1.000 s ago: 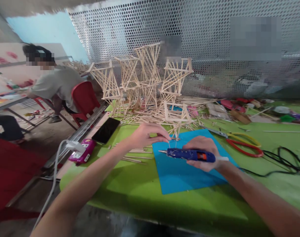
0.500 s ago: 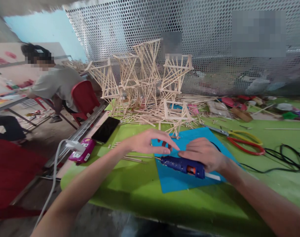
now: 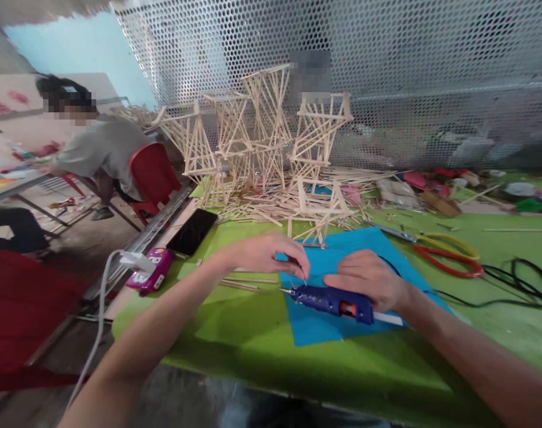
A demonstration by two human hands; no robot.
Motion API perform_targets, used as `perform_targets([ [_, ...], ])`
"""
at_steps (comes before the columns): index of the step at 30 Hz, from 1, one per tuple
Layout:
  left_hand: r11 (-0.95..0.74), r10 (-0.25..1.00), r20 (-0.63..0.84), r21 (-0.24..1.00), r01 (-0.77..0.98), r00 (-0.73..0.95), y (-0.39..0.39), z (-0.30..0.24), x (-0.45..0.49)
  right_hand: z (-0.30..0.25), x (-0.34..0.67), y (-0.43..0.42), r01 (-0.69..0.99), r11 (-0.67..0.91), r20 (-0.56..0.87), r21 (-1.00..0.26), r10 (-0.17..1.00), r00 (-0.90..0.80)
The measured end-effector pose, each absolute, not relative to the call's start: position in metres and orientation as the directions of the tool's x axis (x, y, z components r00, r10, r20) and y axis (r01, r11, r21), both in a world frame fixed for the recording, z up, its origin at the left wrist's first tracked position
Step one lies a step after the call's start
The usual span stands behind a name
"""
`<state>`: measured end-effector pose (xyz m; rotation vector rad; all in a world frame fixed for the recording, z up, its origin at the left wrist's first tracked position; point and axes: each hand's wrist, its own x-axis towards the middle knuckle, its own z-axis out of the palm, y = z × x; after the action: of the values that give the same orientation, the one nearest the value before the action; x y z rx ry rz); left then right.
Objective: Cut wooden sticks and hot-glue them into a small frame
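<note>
A blue hot glue gun (image 3: 331, 302) lies on its side, nozzle to the left, over a blue sheet (image 3: 315, 334). My right hand (image 3: 369, 278) is closed around its handle, which the fingers mostly hide. A white glue stick (image 3: 388, 319) sticks out of the gun's rear. Just above the nozzle, my left hand (image 3: 277, 254) is closed in a pinch on a thin wire stand (image 3: 305, 282) at the gun's front. Behind the left hand stands a small frame of wooden sticks (image 3: 322, 209), touching the sheet's far edge.
Stick towers (image 3: 266, 119) rise behind a pile of loose sticks (image 3: 262, 208). Scissors (image 3: 449, 254) and a black cable (image 3: 516, 285) lie right. A phone (image 3: 193, 232) and a pink power socket (image 3: 151, 270) sit at the left edge. A person (image 3: 105, 148) sits beyond.
My left hand's fingers have gone from spread to pinched, coming down to the wire at the gun's front. The right hand keeps its hold on the glue gun.
</note>
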<state>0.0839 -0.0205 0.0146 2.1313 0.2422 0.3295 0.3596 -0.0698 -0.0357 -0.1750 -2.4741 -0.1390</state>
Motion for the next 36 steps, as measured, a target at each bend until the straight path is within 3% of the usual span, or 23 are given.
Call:
perform_targets([
  [5,-0.524,0.301,0.173,0.852,0.011,0.938,-0.016,0.002,0.086,-0.035,0.358,-0.070,0.152,0.988,0.676,-0.022,0.126,-0.726],
  [12,-0.336,0.307,0.237,0.933,-0.128,0.922,-0.015,-0.019,0.096,-0.040,0.358,-0.077,0.117,0.979,0.685,-0.169,0.202,-0.700],
  [15,-0.305,0.288,0.210,0.945,-0.118,0.934,-0.015,-0.018,0.097,-0.038,0.355,-0.081,0.087,0.967,0.656,-0.240,0.227,-0.720],
  [21,-0.331,0.235,0.151,0.941,-0.067,0.960,-0.016,-0.009,0.094,-0.031,0.352,-0.082,0.045,0.966,0.625,-0.255,0.201,-0.755],
  [26,-0.260,0.396,0.263,0.951,-0.167,0.880,-0.023,-0.018,0.102,-0.041,0.350,-0.087,0.064,0.919,0.695,-0.390,0.340,-0.633],
  [29,-0.205,0.520,0.276,0.959,-0.196,0.808,-0.027,-0.027,0.108,-0.054,0.342,-0.094,0.029,0.770,0.695,-0.637,0.590,-0.411],
  [32,-0.212,0.628,0.321,0.947,-0.241,0.709,-0.027,-0.031,0.112,-0.061,0.329,-0.100,-0.175,0.446,0.479,-0.878,0.821,-0.311],
  [36,-0.371,0.730,0.413,0.908,-0.192,0.544,-0.028,-0.028,0.115,-0.055,0.313,-0.103,-0.411,0.112,0.259,-0.905,0.911,-0.322],
])
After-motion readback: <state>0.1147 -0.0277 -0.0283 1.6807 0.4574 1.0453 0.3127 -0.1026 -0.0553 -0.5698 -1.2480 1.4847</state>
